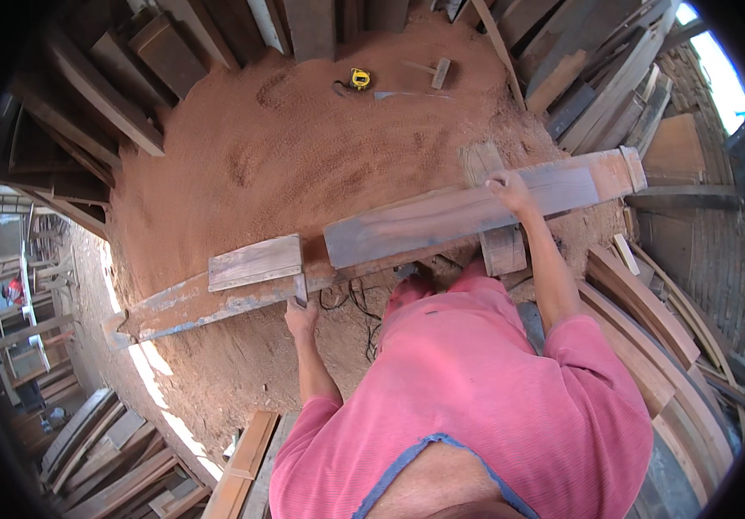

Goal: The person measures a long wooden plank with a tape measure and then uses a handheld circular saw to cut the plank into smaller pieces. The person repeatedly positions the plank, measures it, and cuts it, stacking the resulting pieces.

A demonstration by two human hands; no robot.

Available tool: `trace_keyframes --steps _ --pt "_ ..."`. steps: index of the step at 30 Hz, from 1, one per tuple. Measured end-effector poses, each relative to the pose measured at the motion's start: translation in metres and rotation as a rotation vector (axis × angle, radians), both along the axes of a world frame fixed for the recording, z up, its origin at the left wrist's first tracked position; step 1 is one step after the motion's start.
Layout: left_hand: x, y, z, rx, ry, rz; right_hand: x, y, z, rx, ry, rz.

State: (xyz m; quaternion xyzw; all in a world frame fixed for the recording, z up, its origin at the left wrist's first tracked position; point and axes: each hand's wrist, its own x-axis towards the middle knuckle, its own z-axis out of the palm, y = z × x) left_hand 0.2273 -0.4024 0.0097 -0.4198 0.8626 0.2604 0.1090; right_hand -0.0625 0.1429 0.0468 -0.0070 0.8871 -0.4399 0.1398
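Note:
My left hand (301, 318) is closed round the lower end of a narrow flat tool (300, 287) whose kind I cannot make out. The tool stands against the right end of a short wooden board (255, 262). That board rests on a long, worn beam (186, 303) with flaking pale paint on its near side. Further right, my right hand (511, 190) grips the far edge of a long plank (424, 221), fingers bent over it. The plank lies slanting across a wooden block (504, 251) and the beam, its right end reaching up and away.
Reddish sawdust (303, 156) covers the ground ahead. On it lie a yellow tape measure (360, 79), a small wooden mallet-like tool (440, 73) and a thin blade-like strip (411, 96). Boards (104, 95) lean all round; more timber (649, 346) lies at right. Dark cables (368, 316) trail below the beam.

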Motion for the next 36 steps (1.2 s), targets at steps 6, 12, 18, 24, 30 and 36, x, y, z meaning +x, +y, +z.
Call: trace_keyframes --steps 6,12,18,24,30,36 --pt "-0.044 0.041 0.079 -0.071 0.400 -0.045 0.091 0.014 0.013 -0.252 -0.342 -0.277" --pt "-0.075 0.150 0.112 0.012 0.338 -0.564 0.124 -0.068 0.053 -0.754 -0.533 -0.221" --pt "-0.077 0.250 0.104 0.123 0.113 -0.986 0.169 -0.092 0.019 -1.129 -0.618 -0.570" --pt "-0.087 0.263 0.092 0.160 -0.158 -1.110 0.199 -0.053 -0.023 -1.114 -0.797 -0.704" --pt "-0.125 0.240 0.072 -0.047 0.235 -1.361 0.199 -0.094 -0.053 -1.108 -0.634 -0.913" --pt "-0.171 0.227 0.047 0.031 0.176 -1.670 0.184 -0.109 -0.071 -1.195 -0.487 -1.038"
